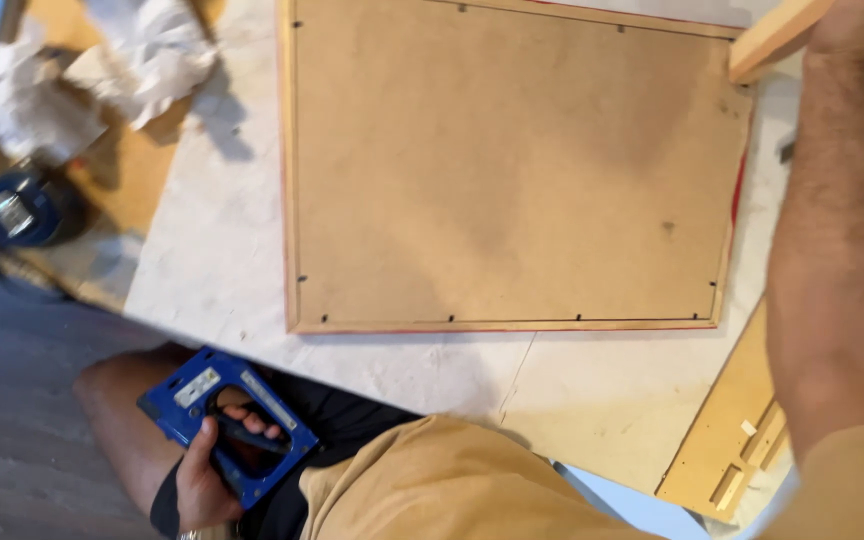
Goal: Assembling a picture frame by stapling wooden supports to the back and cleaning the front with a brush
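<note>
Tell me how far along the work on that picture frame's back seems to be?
Mostly done, it seems: the brown backing board sits inside the wooden frame, with small dark fasteners along its edges. In hand: the left hand holds a blue staple gun down by the knee, away from the frame; the right hand reaches past the far corner. Any gaps left are hard to judge.

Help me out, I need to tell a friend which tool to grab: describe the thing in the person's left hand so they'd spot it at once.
Start at the big brown backing board lying on the pale table. Drop below the table's near edge to the person's knee, where the left hand grips a staple gun. It is the only bright blue, boxy tool with a squeeze handle; the other bluish thing, by the crumpled paper, is round.
</note>
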